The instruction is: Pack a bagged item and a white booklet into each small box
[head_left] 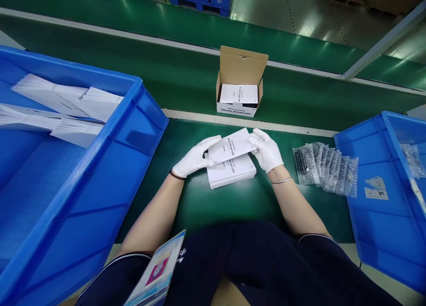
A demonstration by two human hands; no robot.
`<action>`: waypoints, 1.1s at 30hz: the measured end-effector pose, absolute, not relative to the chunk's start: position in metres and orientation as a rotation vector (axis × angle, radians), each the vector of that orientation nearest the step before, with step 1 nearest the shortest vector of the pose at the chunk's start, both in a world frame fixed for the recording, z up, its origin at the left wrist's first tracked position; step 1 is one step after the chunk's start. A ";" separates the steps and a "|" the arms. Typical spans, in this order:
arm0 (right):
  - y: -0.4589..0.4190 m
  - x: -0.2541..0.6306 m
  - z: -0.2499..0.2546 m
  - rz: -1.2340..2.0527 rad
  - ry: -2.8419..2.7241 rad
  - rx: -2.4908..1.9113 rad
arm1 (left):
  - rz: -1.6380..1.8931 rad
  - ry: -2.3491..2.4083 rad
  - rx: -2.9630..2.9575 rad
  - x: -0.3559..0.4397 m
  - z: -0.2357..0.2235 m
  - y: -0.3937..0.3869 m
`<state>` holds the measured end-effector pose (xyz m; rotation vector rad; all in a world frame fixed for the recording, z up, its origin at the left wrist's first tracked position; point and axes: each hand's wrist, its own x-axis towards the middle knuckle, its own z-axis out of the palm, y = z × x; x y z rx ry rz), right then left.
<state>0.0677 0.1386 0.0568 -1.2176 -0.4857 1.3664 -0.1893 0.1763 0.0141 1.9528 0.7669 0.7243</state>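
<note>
Both hands wear white gloves. My left hand (195, 157) and my right hand (267, 150) together grip one white printed leaflet (233, 145) by its ends, just above a small stack of the same leaflets (233, 175) on the green table. Beyond them, on the belt, stands an open cardboard box (240, 81) with a white leaflet lying inside and its lid flap up.
A large blue bin (100, 172) at the left holds piles of white leaflets. A second blue bin (386, 195) sits at the right. Several small clear bags with dark parts (324, 168) lie fanned out beside it. A green conveyor belt (186, 79) runs across behind.
</note>
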 end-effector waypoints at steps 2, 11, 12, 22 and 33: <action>0.141 0.064 0.060 1.386 -0.406 -1.201 | 0.669 0.710 2.011 -0.189 0.017 0.175; 0.143 0.053 0.061 1.402 -0.725 -1.315 | 0.681 0.764 2.020 -0.190 0.020 0.174; 0.142 0.053 0.061 1.388 -0.798 -1.355 | 0.688 0.766 2.005 -0.190 0.020 0.174; 0.138 0.071 0.071 1.224 -1.398 -1.600 | 0.704 0.817 1.850 -0.190 0.011 0.175; 0.157 0.094 0.065 1.234 -1.889 -1.522 | 0.702 0.842 1.818 -0.189 0.016 0.173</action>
